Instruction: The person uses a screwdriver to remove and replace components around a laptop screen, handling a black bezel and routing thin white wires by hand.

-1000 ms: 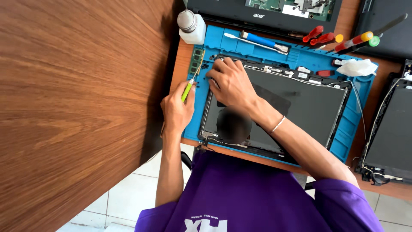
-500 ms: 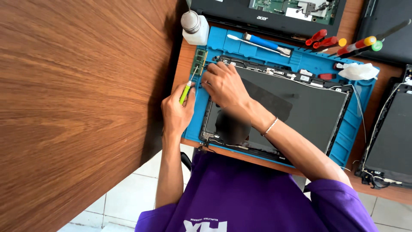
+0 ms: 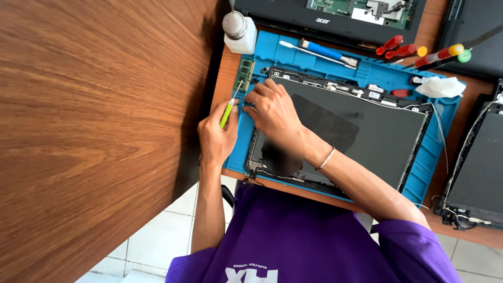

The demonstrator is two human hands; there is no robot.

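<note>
My left hand [image 3: 215, 139] grips a small green-handled screwdriver [image 3: 227, 112], its tip pointing up toward the left edge of a blue work mat [image 3: 272, 50]. My right hand [image 3: 272, 107], with a thin bracelet [image 3: 326, 158] on the wrist, rests its fingers on the near-left corner of an opened dark laptop screen panel [image 3: 367, 131] that lies on the mat. The fingertips of both hands almost meet at the panel's frame. A green memory module [image 3: 243, 73] lies on the mat just beyond the screwdriver tip.
A white bottle [image 3: 240, 31], a blue-handled tool [image 3: 319, 51], red-handled screwdrivers [image 3: 398, 48] and a crumpled tissue [image 3: 440, 86] lie along the mat's far side. An opened laptop [image 3: 325, 21] lies beyond and another [image 3: 479, 167] to the right. A large wooden board [image 3: 94, 131] fills the left.
My right hand has edged slightly left along the panel's corner, and the screwdriver has tilted a little. Otherwise both hands stay in place.
</note>
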